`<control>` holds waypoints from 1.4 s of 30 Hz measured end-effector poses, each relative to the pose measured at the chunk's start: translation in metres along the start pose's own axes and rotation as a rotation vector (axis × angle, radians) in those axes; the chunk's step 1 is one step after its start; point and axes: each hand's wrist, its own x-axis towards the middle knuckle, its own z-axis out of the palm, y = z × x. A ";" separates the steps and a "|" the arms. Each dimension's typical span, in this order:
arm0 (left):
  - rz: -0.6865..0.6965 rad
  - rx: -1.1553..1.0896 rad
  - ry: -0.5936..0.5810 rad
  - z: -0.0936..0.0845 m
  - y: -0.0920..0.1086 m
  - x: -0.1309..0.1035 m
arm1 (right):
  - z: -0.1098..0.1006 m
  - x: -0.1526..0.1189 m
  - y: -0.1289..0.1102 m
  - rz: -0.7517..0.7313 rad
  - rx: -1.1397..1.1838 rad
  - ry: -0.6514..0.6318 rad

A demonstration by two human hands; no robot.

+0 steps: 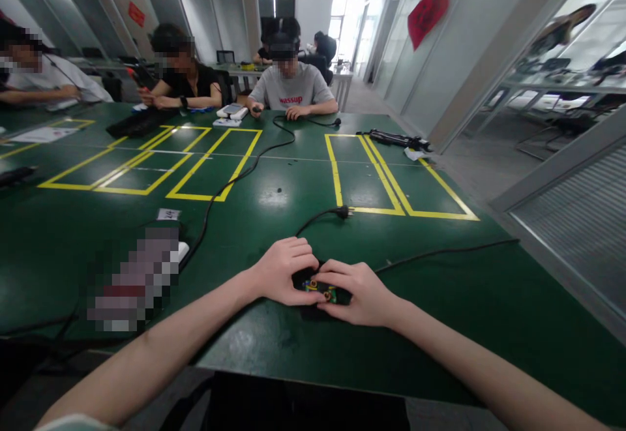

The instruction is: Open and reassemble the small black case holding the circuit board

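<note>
Near the table's front edge, my left hand [285,272] and my right hand [362,293] meet around an opened black power adapter [344,297]. Inside its case shows a green circuit board [319,289] with copper-coloured coils. My left fingers curl over the left end, and my right fingers grip the right end. Parts of the case are hidden under both hands. A black cord with a plug [343,212] lies just beyond my left hand. Another thin black cable [450,249] runs off to the right from behind my right hand.
The green table [274,346] carries yellow tape outlines [372,210]. At left lie a blurred-out object [137,274] and a long black cable [252,169]. A black folded tool or stand [398,139] rests at far right. Several people sit across the table.
</note>
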 end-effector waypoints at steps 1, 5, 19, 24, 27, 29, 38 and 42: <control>0.014 -0.002 -0.017 0.000 0.002 0.000 | 0.003 0.002 -0.005 -0.019 0.009 -0.024; -0.030 -0.013 -0.108 0.001 0.005 0.002 | 0.003 0.002 -0.003 0.011 0.037 0.007; -0.176 0.006 -0.152 -0.004 -0.007 0.000 | -0.018 0.000 0.016 0.122 0.214 0.183; -0.152 0.033 -0.163 -0.003 -0.011 0.000 | -0.012 0.001 0.018 0.125 0.176 0.226; -0.116 0.019 -0.151 -0.005 -0.014 0.001 | -0.009 0.003 0.020 0.170 0.142 0.183; -0.091 0.007 -0.134 -0.007 -0.016 0.001 | -0.008 0.005 0.020 0.171 0.130 0.162; -0.102 0.025 -0.029 -0.012 -0.016 0.001 | -0.006 0.007 0.018 0.215 0.092 0.149; -0.187 0.048 -0.049 -0.018 -0.018 -0.001 | -0.006 0.009 0.016 0.245 0.085 0.147</control>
